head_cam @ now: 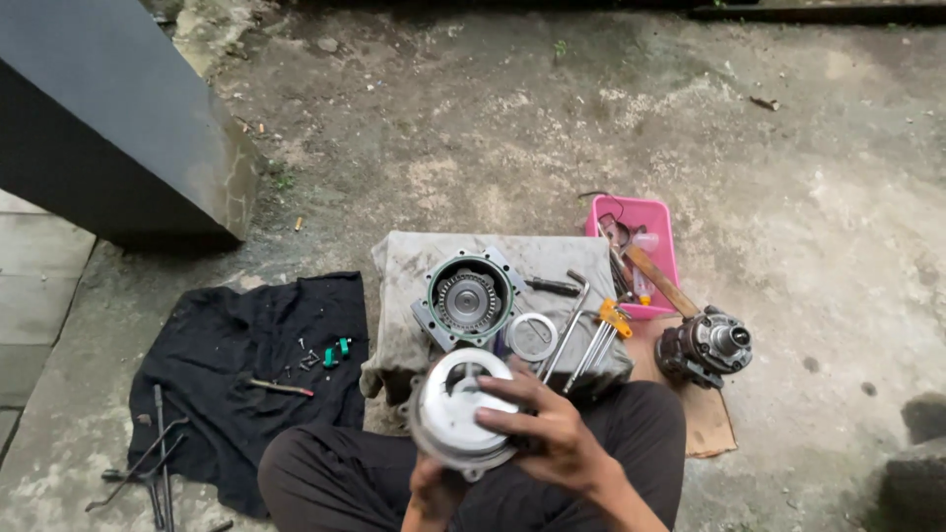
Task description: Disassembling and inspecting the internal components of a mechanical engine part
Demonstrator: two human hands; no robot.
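Observation:
I hold a round silver metal housing in front of my lap. My right hand lies across its upper right face, fingers spread over it. My left hand grips it from underneath, mostly hidden. Just beyond, on a grey cloth-covered block, sits a square-flanged round housing with a gear inside and a green ring. A flat silver disc lies beside it.
Long metal rods and a yellow-handled tool lie on the block. A pink tray holds tools. A dark pulley assembly rests on cardboard at right. A black cloth with small parts and bars lies left. A dark slab stands far left.

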